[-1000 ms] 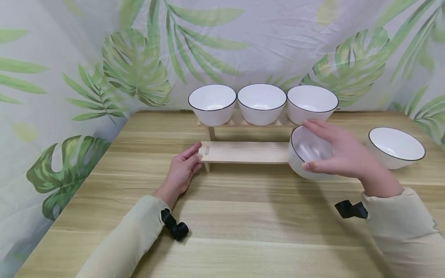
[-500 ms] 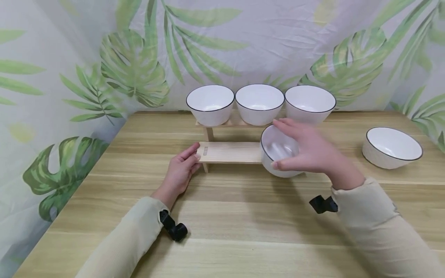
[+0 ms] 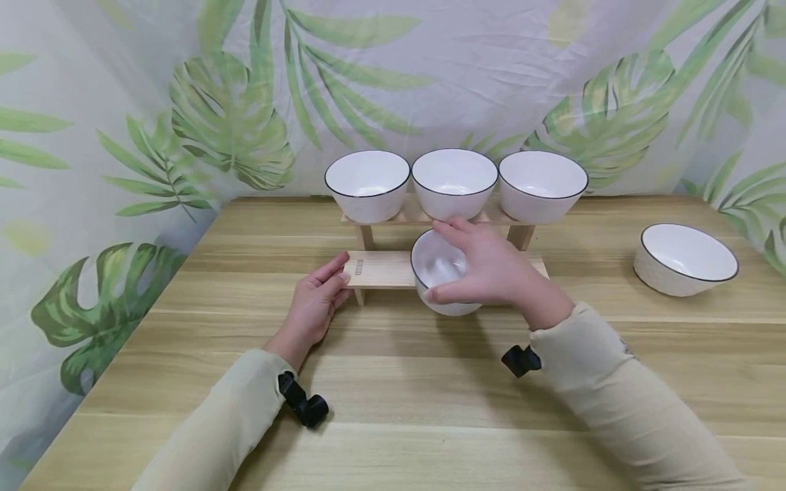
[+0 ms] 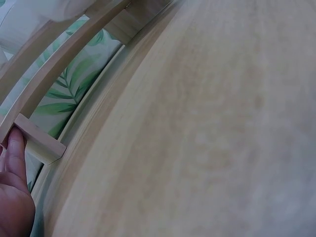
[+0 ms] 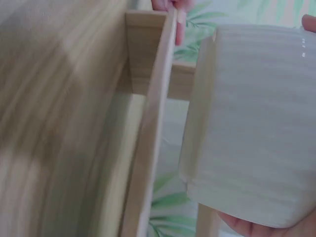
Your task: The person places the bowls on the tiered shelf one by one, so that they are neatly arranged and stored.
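My right hand (image 3: pixel 491 266) grips a white bowl (image 3: pixel 439 262) with a dark rim, thumb at the near side and fingers at the far side. In the head view the bowl is tilted over the lower tier of a wooden two-tier rack (image 3: pixel 381 269). The right wrist view shows a gap between the bowl's base (image 5: pixel 197 113) and the lower board (image 5: pixel 148 148). My left hand (image 3: pixel 313 303) pinches the left end of that lower board. Part of it shows in the left wrist view, with a finger (image 4: pixel 16 153) against the wood by a rack leg (image 4: pixel 42 143).
On the upper tier stand three matching bowls in a row: left (image 3: pixel 367 184), middle (image 3: pixel 454 184) and right (image 3: pixel 543 184). Another bowl (image 3: pixel 684 259) sits on the wooden table (image 3: pixel 393 443) at the right. A leaf-print cloth (image 3: pixel 368 68) hangs behind.
My right hand has carried the bowl leftward along the lower tier, from its right end to around its middle. The left hand keeps its hold on the board's left end.
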Demonstrator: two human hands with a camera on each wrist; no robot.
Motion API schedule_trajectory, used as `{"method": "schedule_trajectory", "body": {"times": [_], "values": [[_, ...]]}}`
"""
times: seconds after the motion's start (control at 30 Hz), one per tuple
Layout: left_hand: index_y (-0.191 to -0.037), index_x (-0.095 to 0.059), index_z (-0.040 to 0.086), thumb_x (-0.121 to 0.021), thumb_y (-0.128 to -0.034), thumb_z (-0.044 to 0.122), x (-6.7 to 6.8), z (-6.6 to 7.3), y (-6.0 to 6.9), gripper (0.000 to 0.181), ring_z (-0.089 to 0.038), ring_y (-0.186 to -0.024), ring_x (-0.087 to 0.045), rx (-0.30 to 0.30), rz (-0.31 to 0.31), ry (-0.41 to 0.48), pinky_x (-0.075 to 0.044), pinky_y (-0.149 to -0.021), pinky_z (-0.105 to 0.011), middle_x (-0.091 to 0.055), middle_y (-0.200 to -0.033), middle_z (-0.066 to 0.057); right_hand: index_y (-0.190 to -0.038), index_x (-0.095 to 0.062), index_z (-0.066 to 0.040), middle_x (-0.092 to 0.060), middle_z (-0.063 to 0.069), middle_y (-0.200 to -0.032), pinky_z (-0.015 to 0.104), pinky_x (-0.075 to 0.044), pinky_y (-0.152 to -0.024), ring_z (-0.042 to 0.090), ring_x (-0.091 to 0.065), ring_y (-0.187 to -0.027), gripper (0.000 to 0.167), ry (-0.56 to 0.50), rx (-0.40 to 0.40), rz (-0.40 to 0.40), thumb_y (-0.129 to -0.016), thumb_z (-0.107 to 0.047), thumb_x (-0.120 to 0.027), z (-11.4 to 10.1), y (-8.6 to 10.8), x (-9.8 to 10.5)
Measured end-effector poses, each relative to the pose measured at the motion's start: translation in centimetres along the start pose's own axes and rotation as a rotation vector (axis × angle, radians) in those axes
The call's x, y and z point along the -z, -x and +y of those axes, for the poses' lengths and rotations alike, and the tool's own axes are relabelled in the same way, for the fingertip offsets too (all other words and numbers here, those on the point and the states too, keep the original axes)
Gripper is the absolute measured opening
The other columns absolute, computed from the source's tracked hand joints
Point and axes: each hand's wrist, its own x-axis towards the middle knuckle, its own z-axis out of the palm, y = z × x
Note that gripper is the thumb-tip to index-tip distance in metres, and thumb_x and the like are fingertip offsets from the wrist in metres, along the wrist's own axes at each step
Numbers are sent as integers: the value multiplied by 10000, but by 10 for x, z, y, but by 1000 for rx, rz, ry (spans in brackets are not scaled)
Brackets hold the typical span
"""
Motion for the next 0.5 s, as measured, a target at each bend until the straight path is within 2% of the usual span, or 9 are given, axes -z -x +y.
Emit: {"method": "schedule_trajectory", "body": {"times": [0.2, 0.5], "values": [[-1405, -381, 59, -481, -928, -5, 1, -1, -1, 491, -11, -945, -576, -7, 0, -7, -503, -767, -141, -373, -1445, -122, -1418, -386, -118, -357, 117, -1454, 489, -376, -999, 366, -350, -1281, 987, 28, -11, -9, -603, -571, -709, -10, -13, -14], [-1406, -372, 40, -465, -932, -17, 1, -1, -1, 486, -1, -950, -573, -20, -3, 2, -502, -777, -144, -377, -1442, -133, -1374, -444, -117, -455, 105, -1333, 428, -440, -923, 329, -439, -1165, 962, 119, 50, 5, -588, -606, -704, -19, -35, -29]]}}
